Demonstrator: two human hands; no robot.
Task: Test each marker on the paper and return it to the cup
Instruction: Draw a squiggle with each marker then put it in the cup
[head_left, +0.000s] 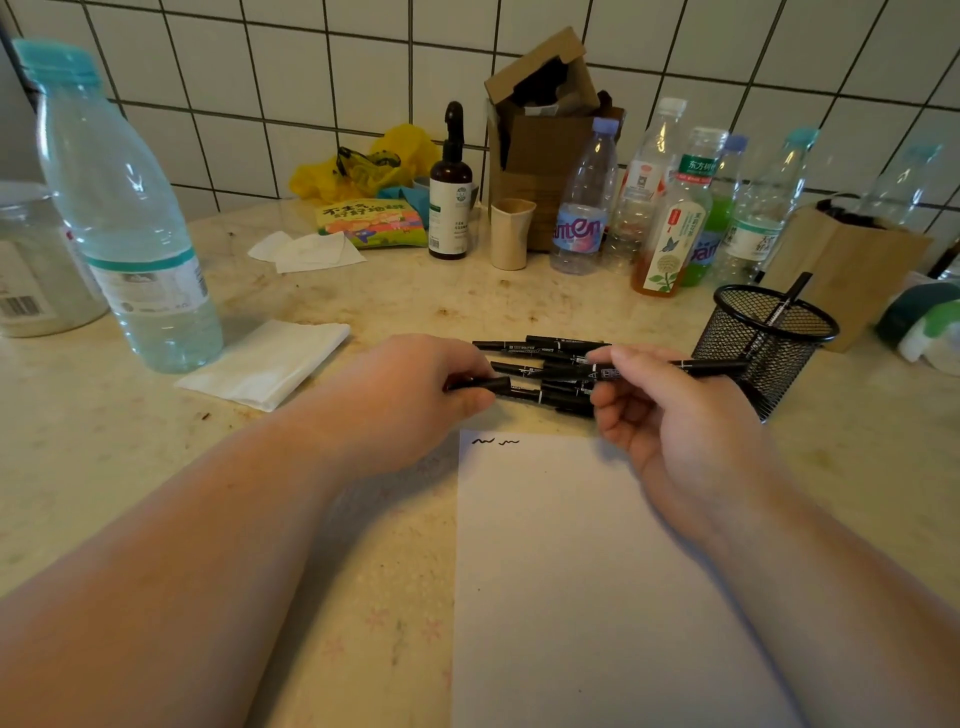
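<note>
The right hand (670, 410) is pinching a marker (649, 370) while the left hand (415, 395) is gripping its cap (483, 385) (probably uncapping), so a third squiggle on the paper (571, 571) looks next.

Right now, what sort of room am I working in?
Probably a home kitchen or utility counter: white tiled wall, stained stone countertop, and a cluster of plastic drink bottles by a brown pump bottle.
</note>
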